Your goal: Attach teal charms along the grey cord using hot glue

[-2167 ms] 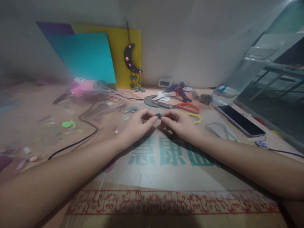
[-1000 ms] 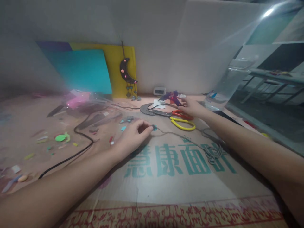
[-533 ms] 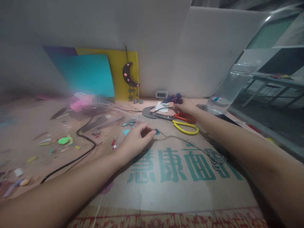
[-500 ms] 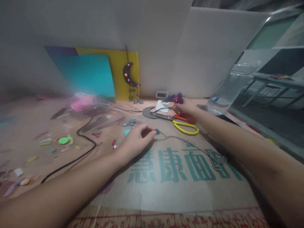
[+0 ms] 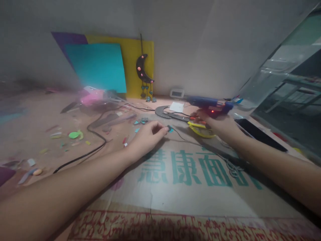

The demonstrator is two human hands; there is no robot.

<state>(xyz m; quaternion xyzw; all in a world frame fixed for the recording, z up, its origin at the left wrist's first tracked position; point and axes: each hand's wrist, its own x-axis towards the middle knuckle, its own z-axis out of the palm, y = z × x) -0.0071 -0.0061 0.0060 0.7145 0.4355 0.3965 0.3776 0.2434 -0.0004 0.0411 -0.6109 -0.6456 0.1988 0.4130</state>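
My left hand (image 5: 152,135) pinches a small teal piece (image 5: 170,128) at its fingertips, from which a thin grey cord (image 5: 185,139) trails right to a loose bundle. My right hand (image 5: 215,122) grips a dark blue glue gun (image 5: 210,103) with a lit red light, its nozzle pointing left. Below it lie scissors with yellow and orange handles (image 5: 203,130), partly covered by the hand. A dark grey crescent (image 5: 163,112) lies left of the scissors. Behind my left hand are small teal cutouts (image 5: 137,123).
Coloured sheets (image 5: 97,67) lean on the back wall beside a hanging moon ornament (image 5: 142,68). A black cable (image 5: 82,157) crosses the left side among coloured scraps (image 5: 74,135). A phone (image 5: 260,134) lies at the right. White paper (image 5: 176,106) and a small display (image 5: 177,93) sit behind.
My right hand has lifted the glue gun and brought it nearer and to the right, above the scissors. My left hand still pinches the teal piece; the view has shifted slightly.
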